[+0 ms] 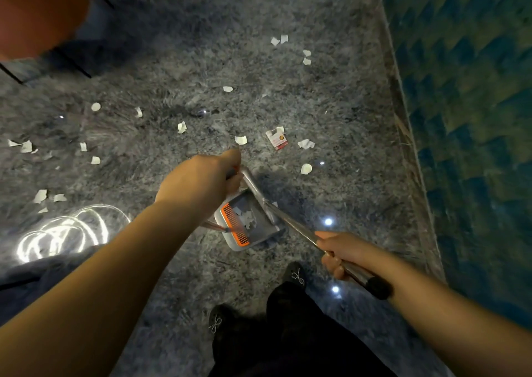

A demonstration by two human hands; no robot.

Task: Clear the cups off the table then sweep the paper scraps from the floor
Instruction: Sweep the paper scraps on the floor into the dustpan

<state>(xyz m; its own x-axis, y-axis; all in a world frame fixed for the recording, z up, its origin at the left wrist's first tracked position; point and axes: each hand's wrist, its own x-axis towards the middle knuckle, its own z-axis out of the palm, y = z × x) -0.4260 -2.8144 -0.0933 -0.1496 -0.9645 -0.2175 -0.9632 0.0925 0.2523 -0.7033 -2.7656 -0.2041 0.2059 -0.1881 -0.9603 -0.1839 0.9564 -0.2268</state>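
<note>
Grey speckled stone floor (201, 59) fills the view, strewn with white paper scraps (240, 140) — most lie ahead and to the left, and a few more sit inside the grey dustpan (247, 224), by its orange comb edge (234, 224). The left hand (201, 180) curls round the top of the dustpan's upright handle (253, 186); its fingertips are hidden on the far side, so only the knuckles and back of the hand show. The right hand (339, 252) grips a metal broom pole (290, 227) that runs down toward the dustpan, its black end cap (378, 287) lying against the forearm; the broom's head is lost behind the pan and cannot be made out. A small printed card (277, 140) lies among the scraps. At upper left an orange, blurred shape (40, 10) is cut off by the frame — what it is cannot be told. Dark shoes (295, 273) and trousers sit at the bottom edge, a patterned blue-green wall (466, 88) on the right.
</note>
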